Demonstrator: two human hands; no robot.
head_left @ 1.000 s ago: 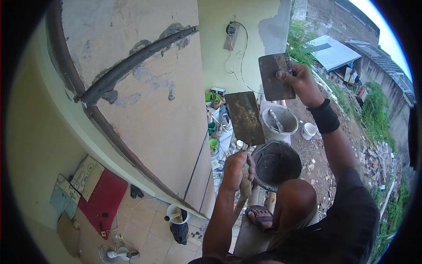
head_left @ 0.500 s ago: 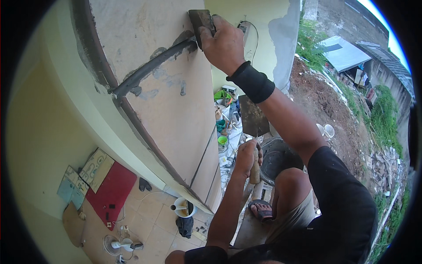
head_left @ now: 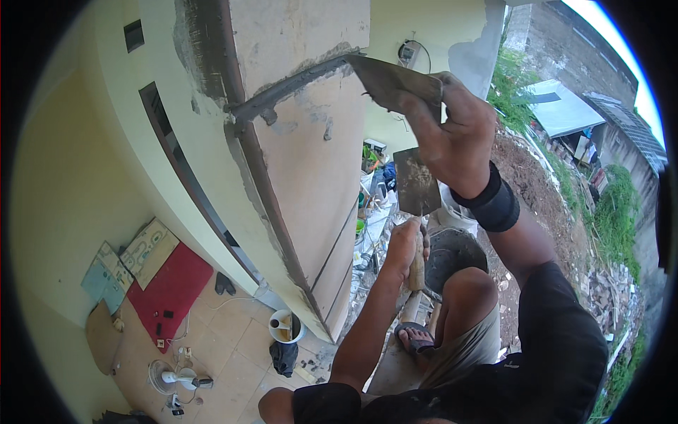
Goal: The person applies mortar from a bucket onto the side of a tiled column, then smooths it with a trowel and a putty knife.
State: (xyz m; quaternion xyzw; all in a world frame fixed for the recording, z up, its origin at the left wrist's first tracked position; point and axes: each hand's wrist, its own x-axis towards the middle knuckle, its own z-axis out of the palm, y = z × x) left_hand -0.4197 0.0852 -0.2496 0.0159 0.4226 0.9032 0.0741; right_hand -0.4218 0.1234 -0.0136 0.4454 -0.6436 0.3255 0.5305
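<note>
My right hand (head_left: 455,134) grips a flat grey metal blade (head_left: 388,81), tilted against the right end of a dark mortar seam (head_left: 296,85) crossing the pale wall panel (head_left: 304,177). Lower down, my left hand (head_left: 406,247) is closed round the wooden handle of a square trowel (head_left: 417,177), its stained blade pointing up. A black bucket (head_left: 459,247) with grey residue lies below the trowel, by my bent knee. Another dark mortar strip (head_left: 268,212) runs down the left edge of the panel.
My sandalled foot (head_left: 417,338) is on a narrow plank (head_left: 388,374). On the tiled floor (head_left: 233,332) at lower left are a fan (head_left: 169,374), red mat (head_left: 169,297) and white bucket (head_left: 286,325). Right lie a dirt slope (head_left: 522,169) with rubble, weeds (head_left: 611,212) and white sheeting (head_left: 558,106).
My right hand with the blade rose from beside the buckets to the seam, then shifted right and down, tilting the blade flatter. The view has shifted, showing more of the left wall.
</note>
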